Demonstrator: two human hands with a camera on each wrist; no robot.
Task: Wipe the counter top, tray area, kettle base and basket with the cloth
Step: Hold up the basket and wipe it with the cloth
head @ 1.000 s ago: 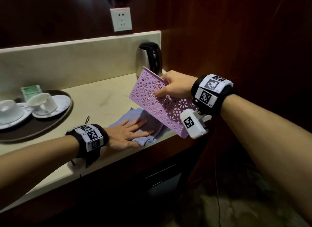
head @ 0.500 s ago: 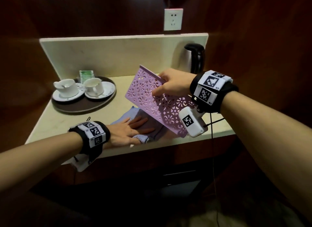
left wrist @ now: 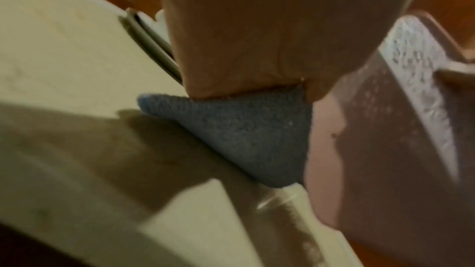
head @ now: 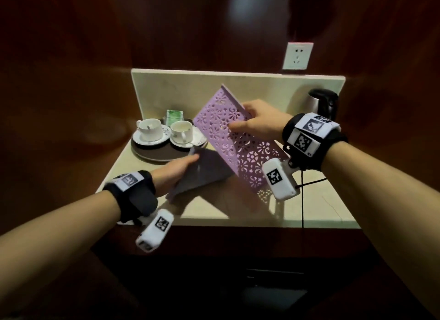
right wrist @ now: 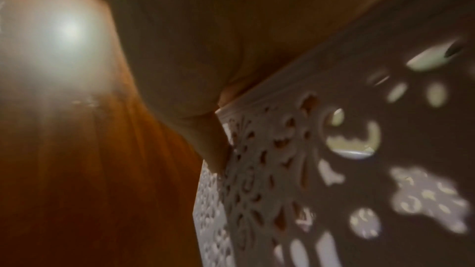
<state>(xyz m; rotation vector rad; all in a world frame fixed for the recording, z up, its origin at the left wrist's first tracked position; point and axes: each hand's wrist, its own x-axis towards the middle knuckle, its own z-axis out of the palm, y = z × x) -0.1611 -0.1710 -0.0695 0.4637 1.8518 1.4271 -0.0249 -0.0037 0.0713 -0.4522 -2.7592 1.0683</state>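
Note:
My right hand (head: 240, 127) grips the top rim of the purple lattice basket (head: 238, 153) and holds it tilted above the cream counter top (head: 262, 207). In the right wrist view the fingers (right wrist: 213, 149) curl over the basket (right wrist: 308, 170) rim. My left hand (head: 188, 160) holds the blue-grey cloth (head: 202, 177) raised off the counter, against the basket's lower left side. In the left wrist view the cloth (left wrist: 244, 135) hangs below the left hand (left wrist: 257, 38), with the basket (left wrist: 416, 64) wall to its right. The kettle (head: 323, 105) stands at the back right corner; its base is hidden.
A dark round tray (head: 154, 155) at the back left carries two cups on saucers (head: 150, 131) and a green packet (head: 175, 116). A black cord (head: 302, 200) runs over the front edge at the right. A wall socket (head: 297, 55) sits above the backsplash.
My left hand, which lay flat on the cloth on the counter, has lifted the cloth up to the basket. The right hand still holds the tilted basket. The head view has swung left.

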